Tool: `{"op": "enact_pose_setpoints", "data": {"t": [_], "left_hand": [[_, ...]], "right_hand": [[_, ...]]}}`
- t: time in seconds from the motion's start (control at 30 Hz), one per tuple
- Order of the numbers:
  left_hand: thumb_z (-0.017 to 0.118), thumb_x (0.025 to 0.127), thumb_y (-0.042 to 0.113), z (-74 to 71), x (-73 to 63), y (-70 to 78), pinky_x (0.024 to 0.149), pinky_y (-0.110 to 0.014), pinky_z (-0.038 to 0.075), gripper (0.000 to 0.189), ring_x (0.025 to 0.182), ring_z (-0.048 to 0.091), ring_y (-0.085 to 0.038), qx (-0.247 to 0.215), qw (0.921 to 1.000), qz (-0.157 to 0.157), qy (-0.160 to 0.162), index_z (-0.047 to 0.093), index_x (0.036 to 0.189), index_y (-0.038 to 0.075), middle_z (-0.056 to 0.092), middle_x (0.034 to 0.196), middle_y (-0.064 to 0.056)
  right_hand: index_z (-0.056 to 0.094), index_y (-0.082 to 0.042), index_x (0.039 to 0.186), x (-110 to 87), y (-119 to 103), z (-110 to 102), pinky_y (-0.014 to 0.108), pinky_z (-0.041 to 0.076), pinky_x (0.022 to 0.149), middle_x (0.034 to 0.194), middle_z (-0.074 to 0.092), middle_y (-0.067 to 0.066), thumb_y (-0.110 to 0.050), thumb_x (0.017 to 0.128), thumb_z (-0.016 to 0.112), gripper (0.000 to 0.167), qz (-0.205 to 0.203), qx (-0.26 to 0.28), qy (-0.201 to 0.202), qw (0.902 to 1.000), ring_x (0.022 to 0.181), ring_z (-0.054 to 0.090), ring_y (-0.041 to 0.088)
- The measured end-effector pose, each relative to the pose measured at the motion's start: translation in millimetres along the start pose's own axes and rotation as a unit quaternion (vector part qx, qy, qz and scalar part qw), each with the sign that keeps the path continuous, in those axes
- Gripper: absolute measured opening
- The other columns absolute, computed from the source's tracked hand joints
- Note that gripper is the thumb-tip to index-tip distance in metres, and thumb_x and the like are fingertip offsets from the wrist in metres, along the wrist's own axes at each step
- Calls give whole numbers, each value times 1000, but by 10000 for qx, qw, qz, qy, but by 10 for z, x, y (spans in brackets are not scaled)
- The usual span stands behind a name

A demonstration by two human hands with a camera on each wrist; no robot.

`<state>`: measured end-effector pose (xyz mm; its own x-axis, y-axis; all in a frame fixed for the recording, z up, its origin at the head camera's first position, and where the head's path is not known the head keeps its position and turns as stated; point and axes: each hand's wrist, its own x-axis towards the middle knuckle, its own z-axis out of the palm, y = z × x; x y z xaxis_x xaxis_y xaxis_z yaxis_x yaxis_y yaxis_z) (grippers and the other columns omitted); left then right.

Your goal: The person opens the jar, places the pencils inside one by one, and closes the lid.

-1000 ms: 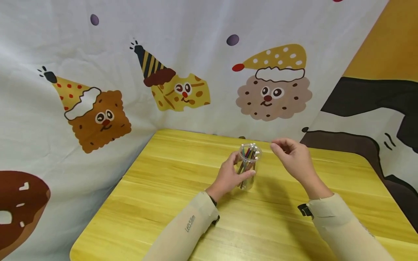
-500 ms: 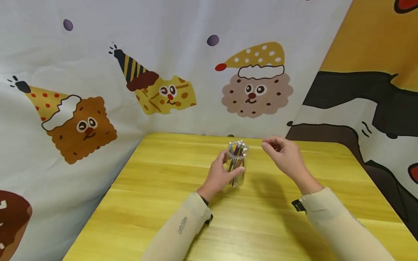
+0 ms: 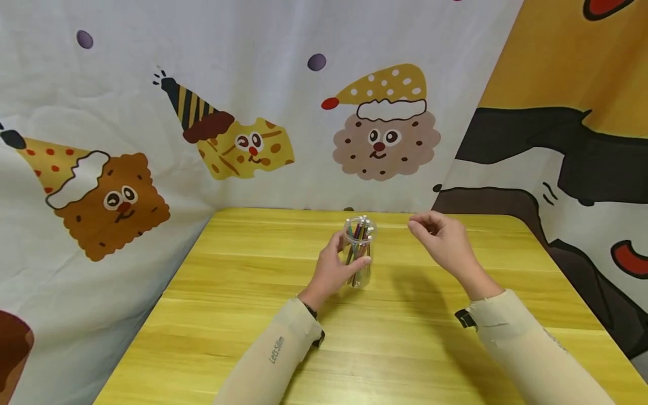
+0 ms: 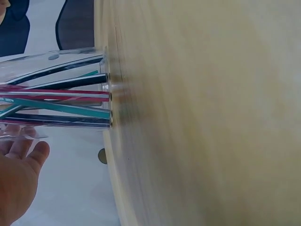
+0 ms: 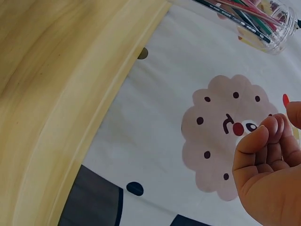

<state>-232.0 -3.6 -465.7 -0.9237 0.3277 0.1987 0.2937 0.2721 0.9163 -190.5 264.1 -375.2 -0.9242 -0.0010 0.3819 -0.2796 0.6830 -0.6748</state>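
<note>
In the head view my left hand grips a clear jar, thumb across the near side and fingers round the left. The jar is upright, its base close over the tabletop. Several thin pencils with white tips lean inside it; the left wrist view shows black, red and green pencils. To the jar's right, my right hand is raised apart from it, holding nothing. Its fingers are loosely curled in the right wrist view, and the thumb is partly out of frame.
A yellow wood-grain table with rounded far corners lies under both arms. Right behind its far edge hangs a white cloth backdrop printed with cartoon biscuits and cheese. Dark bands circle the wrists by the sleeves.
The head view has swung right, so jar and table appear further left. My left hand keeps its grip on the jar. The right hand has moved slightly away from the jar, to the right.
</note>
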Motion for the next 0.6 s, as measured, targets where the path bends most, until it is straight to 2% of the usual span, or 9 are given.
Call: {"op": "enact_pose_setpoints", "data": {"t": [0.23,0.4,0.6], "left_hand": [[81,94,50,-7,1,-3,115,-52,50,82,143,56,-22,66,10000,7,-28,42,160,21,60,152,0],[82,95,46,-12,2,16,116,-52,50,85,144,56,-24,47,10000,-9,-31,41,162,16,60,153,-2],[83,95,45,-15,-2,21,116,-53,49,82,144,56,-24,40,10000,-57,2,42,161,19,61,152,-2]], "right_hand": [[77,-10,121,-51,62,-74,17,51,68,104,77,9,-35,109,65,30,134,-71,42,9999,82,61,8],[77,-12,123,-86,114,-134,18,50,68,104,77,9,-39,108,65,33,245,-155,32,9996,82,60,6],[77,-12,124,-114,159,-187,18,51,68,107,77,9,-40,108,65,34,324,-189,5,9993,83,61,6]]}}
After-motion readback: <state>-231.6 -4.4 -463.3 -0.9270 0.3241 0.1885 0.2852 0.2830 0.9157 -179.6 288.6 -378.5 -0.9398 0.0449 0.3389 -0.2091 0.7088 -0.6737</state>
